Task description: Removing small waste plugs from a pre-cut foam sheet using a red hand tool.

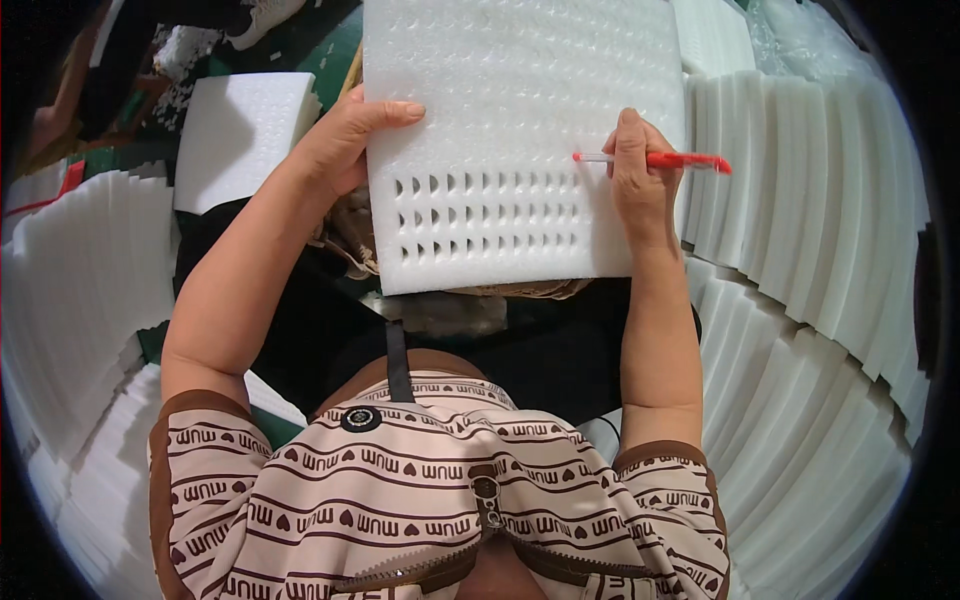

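Observation:
A thick white foam sheet (480,110) lies in front of me, marked all over with rows of small round cuts. Along its near side, three rows show dark openings (486,214); farther up, the cuts look filled. My left hand (362,135) grips the sheet's left edge, thumb flat on top and fingers hidden beneath. In my right hand (642,175), near the right edge, is a red pen (690,161) held crosswise between thumb and fingers. Its clear tip end points left over the foam.
Stacked white foam sheets (800,180) stand close on my right, with more stacks (90,260) on my left. Another foam block (240,135) lies at the far left. Under the held sheet, part of a brown support (530,290) shows. A shoe (268,18) is at the top left.

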Demonstrator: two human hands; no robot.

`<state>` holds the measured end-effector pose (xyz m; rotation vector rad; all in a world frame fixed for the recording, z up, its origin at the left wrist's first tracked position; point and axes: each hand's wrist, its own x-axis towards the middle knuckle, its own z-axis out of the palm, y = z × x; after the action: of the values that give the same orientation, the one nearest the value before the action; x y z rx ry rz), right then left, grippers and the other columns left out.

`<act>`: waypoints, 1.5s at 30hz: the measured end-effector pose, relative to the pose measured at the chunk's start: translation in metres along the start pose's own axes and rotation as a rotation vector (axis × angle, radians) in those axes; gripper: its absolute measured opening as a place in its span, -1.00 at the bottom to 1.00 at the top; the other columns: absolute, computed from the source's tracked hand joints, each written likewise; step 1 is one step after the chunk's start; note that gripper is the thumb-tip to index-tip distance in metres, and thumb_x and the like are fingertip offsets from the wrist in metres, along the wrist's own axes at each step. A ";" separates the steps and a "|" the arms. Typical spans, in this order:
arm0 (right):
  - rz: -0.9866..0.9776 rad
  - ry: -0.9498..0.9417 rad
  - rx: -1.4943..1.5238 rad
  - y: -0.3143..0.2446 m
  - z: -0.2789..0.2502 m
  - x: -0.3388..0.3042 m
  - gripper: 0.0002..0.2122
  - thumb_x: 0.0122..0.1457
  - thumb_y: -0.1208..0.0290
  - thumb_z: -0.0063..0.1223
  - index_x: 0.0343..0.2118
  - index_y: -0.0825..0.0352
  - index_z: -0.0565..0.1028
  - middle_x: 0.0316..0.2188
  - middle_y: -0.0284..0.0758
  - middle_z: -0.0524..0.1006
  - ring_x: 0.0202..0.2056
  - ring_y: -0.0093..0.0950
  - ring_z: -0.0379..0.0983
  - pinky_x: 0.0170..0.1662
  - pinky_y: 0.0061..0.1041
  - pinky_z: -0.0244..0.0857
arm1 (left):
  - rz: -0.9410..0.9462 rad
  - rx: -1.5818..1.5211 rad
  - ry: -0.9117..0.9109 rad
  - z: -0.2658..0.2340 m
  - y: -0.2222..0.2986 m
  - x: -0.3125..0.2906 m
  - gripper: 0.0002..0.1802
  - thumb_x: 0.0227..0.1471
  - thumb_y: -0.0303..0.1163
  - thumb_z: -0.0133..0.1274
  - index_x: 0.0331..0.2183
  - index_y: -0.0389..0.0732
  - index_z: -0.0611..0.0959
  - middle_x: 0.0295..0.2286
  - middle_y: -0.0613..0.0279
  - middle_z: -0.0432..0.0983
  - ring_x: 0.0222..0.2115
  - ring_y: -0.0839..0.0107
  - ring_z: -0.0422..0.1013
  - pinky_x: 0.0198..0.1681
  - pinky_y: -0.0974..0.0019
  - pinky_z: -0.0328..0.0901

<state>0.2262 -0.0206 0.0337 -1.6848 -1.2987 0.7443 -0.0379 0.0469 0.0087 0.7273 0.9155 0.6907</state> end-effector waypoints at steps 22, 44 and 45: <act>-0.562 0.033 -0.083 0.040 0.029 0.010 -0.76 0.08 0.62 -0.13 -0.71 0.31 0.29 -0.72 -0.45 0.24 -0.70 -0.62 0.05 -0.61 -0.61 0.00 | 0.022 0.013 0.006 0.011 -0.003 0.000 -0.37 -0.23 -0.40 0.18 -0.09 -0.43 0.36 -0.27 -0.26 0.43 -0.26 -0.13 0.42 -0.14 -0.10 0.32; -0.496 0.003 -0.318 0.017 0.046 -0.001 -0.66 0.18 0.45 -0.13 -0.76 0.29 0.23 -0.77 -0.46 0.19 -0.69 -0.63 0.03 -0.61 -0.62 -0.05 | 0.018 -0.005 0.012 0.012 -0.008 -0.001 -0.44 -0.20 -0.46 0.14 -0.11 -0.44 0.37 -0.31 -0.20 0.45 -0.34 0.00 0.47 -0.23 0.06 0.40; -0.635 -0.005 -0.545 0.017 0.051 -0.001 -0.63 0.19 0.43 -0.11 -0.77 0.30 0.22 -0.78 -0.47 0.19 -0.70 -0.64 0.04 -0.63 -0.62 -0.05 | 0.020 -0.005 0.011 0.012 -0.006 -0.003 -0.49 -0.19 -0.48 0.12 -0.14 -0.45 0.39 -0.32 -0.19 0.46 -0.35 0.03 0.48 -0.23 0.09 0.41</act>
<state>0.1902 -0.0094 -0.0042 -1.5079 -2.0223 0.0105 -0.0272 0.0378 0.0099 0.7297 0.9172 0.7148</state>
